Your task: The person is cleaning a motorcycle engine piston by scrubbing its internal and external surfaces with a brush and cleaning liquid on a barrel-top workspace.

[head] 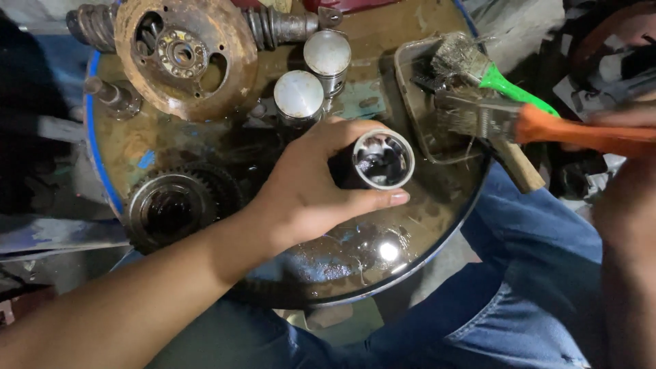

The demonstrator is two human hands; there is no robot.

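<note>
Fingers point(355, 198) of left hand point(307, 195) around smooth hollow metal cylinder point(383, 160).

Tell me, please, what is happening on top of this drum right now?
A person's left hand grips a hollow metal piston, open end up, over the oily drum top. The right hand, at the frame's edge, holds an orange-handled brush over a small tray, where a green-handled brush lies. Two more pistons stand behind, beside a rusty disc and a gear.
</note>
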